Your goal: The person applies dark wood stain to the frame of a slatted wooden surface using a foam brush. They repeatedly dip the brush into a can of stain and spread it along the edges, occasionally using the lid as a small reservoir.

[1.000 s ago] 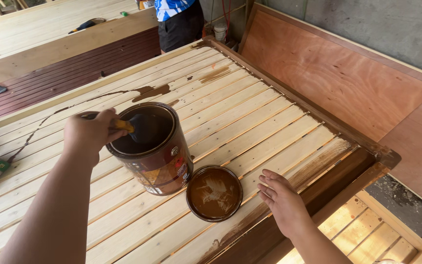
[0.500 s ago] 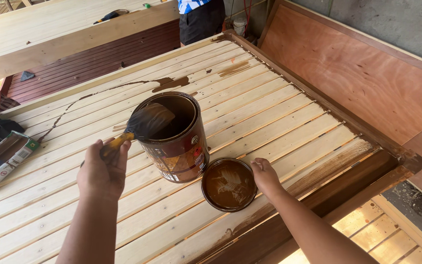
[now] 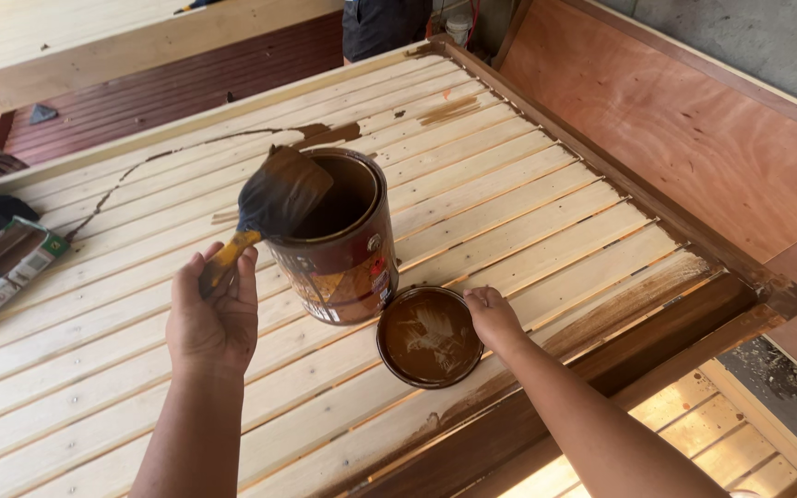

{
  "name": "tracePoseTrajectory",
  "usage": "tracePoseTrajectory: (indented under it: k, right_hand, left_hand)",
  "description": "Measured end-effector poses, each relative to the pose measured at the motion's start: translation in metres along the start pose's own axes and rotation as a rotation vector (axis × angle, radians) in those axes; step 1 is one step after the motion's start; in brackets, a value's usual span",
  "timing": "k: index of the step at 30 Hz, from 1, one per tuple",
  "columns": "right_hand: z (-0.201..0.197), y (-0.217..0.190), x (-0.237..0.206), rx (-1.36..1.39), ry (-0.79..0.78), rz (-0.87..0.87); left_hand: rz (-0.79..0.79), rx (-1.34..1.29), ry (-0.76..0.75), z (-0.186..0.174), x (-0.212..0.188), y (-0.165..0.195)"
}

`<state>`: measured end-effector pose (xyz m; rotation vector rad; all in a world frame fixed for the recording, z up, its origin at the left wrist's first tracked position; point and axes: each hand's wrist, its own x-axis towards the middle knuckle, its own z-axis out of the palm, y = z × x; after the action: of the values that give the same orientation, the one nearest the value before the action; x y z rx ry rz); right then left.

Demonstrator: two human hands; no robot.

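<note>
Left hand point(image 3: 212, 318) fingers closed on yellow-handled brush point(image 3: 269, 207), bristles over open paint can point(image 3: 339, 242) with red-orange label, standing on slats point(image 3: 528, 194). Right hand point(image 3: 491, 316) fingers curled, gripping stained round lid point(image 3: 428, 337) beside can

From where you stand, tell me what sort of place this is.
Probably a carpentry or furniture-finishing workshop. The left hand holds a stain-laden brush over an open can standing on a slatted wooden frame, partly stained brown. Plywood sheets lean against a concrete wall.
</note>
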<state>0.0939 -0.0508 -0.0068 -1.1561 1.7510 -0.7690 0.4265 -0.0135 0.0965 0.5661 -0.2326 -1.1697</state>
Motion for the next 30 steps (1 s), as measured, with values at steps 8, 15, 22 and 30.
tracePoseTrajectory:
  k: [8, 15, 22, 30]
  right_hand:
    - [0.007, 0.011, -0.016, -0.005, -0.167, 0.065]
    - [0.033, 0.014, -0.034, -0.136, -0.242, 0.055]
    - [0.072, 0.012, -0.050, -0.071, -0.484, 0.072]
    - [0.142, -0.014, -0.084, -0.133, -0.257, -0.105]
  left_hand:
    - [-0.033, -0.008, -0.033, -0.054, -0.047, 0.007]
    - [-0.135, 0.148, 0.148, -0.134, -0.100, -0.023]
    - [-0.185, 0.368, 0.343, -0.141, -0.108, -0.044]
    - [-0.152, 0.431, 0.455, -0.168, -0.120, 0.047]
